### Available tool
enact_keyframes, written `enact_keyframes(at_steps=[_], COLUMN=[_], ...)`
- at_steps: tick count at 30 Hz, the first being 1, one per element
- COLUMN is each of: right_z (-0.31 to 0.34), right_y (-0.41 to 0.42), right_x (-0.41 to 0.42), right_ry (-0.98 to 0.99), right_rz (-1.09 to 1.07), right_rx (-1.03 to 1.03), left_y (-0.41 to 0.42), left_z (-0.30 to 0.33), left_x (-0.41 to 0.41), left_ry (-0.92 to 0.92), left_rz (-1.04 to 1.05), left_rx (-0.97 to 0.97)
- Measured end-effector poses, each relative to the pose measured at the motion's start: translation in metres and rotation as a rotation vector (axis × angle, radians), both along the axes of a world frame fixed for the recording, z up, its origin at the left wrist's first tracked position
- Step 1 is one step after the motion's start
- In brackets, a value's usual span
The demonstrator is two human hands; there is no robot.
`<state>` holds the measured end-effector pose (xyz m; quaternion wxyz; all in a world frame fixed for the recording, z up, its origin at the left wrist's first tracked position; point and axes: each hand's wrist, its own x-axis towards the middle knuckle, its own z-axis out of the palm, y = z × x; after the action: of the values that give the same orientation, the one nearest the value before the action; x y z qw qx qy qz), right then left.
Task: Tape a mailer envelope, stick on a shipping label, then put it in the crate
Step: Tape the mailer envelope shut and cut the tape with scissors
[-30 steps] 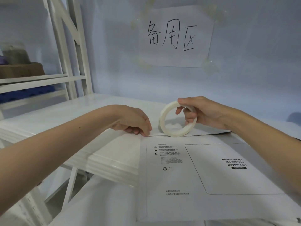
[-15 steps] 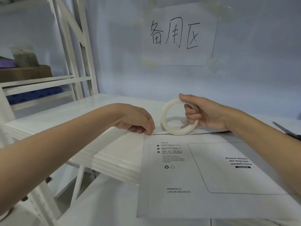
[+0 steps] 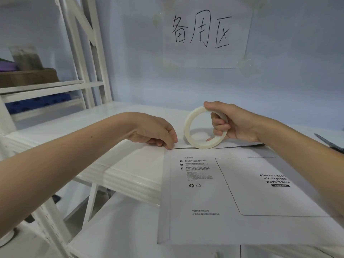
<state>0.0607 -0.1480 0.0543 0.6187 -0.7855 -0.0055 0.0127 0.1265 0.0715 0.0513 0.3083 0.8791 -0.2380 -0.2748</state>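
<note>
A white mailer envelope point(image 3: 214, 198) lies flat on the white table, printed side up, with a box marked for the waybill. My right hand point(image 3: 230, 123) grips a cream-white roll of tape point(image 3: 193, 140) standing on edge at the envelope's far edge, fingers through its hole. My left hand point(image 3: 158, 133) presses its fingertips down at the envelope's far left corner, just left of the roll; whether it pins a tape end I cannot tell. No shipping label or crate shows.
The table point(image 3: 121, 164) has a moulded front edge on the left. A white shelf rack point(image 3: 55, 88) at the left holds a brown box and blue items. Scissors point(image 3: 329, 142) lie at the far right. A handwritten paper sign point(image 3: 202, 32) hangs on the wall.
My right hand has shifted its grip on the roll, the thumb now on top of it. The left hand stays pressed at the corner. The view has shifted slightly.
</note>
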Motion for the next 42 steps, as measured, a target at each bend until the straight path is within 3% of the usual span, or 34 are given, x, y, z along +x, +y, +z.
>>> enact_keyframes(at_steps=[9, 18, 42], right_z=[0.001, -0.008, 0.000], right_y=[0.001, -0.011, 0.002], right_x=[-0.002, 0.002, -0.001], right_ry=[0.009, 0.157, 0.040], right_rz=[-0.001, -0.035, 0.003], right_rx=[0.052, 0.261, -0.002], left_y=[0.000, 0.007, -0.007], left_z=[-0.002, -0.006, -0.001], left_x=[0.000, 0.004, 0.001], left_ry=[-0.006, 0.081, -0.032], left_rz=[0.002, 0.035, -0.010], left_rx=[-0.014, -0.137, 0.072])
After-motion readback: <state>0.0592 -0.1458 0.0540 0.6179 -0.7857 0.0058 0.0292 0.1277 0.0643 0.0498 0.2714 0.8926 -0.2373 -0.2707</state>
